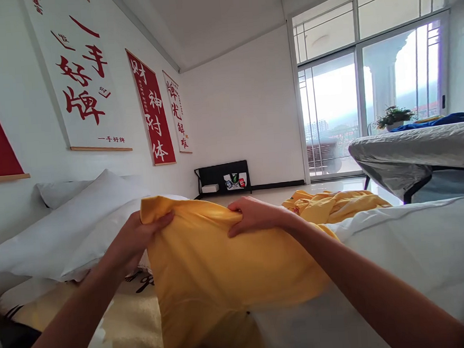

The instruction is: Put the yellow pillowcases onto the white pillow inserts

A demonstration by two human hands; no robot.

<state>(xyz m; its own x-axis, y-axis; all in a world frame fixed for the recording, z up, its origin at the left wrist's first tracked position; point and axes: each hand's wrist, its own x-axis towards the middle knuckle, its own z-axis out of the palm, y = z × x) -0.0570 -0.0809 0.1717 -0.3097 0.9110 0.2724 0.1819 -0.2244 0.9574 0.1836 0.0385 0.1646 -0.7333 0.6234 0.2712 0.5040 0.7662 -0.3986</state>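
A plain yellow cloth (pixel 206 255), which looks like a duvet cover, is stretched up in front of me. At its upper left corner, my left hand (pixel 141 236) pinches the edge, thumb on the near side. My right hand (pixel 254 215) grips the same top edge farther right, fingers closed over a fold. Below and to the right lies a white duvet (pixel 412 257), partly covered by the cloth. Whether the duvet reaches inside the cloth is hidden. More yellow fabric (pixel 337 206) lies bunched behind the duvet.
White pillows (pixel 80 227) are heaped at the left on a pale bed with dark markings. A table under a grey cover (pixel 421 147) stands at the right, bearing a potted plant (pixel 395 116) and blue cloth. A low black rack (pixel 220 177) is by the far wall.
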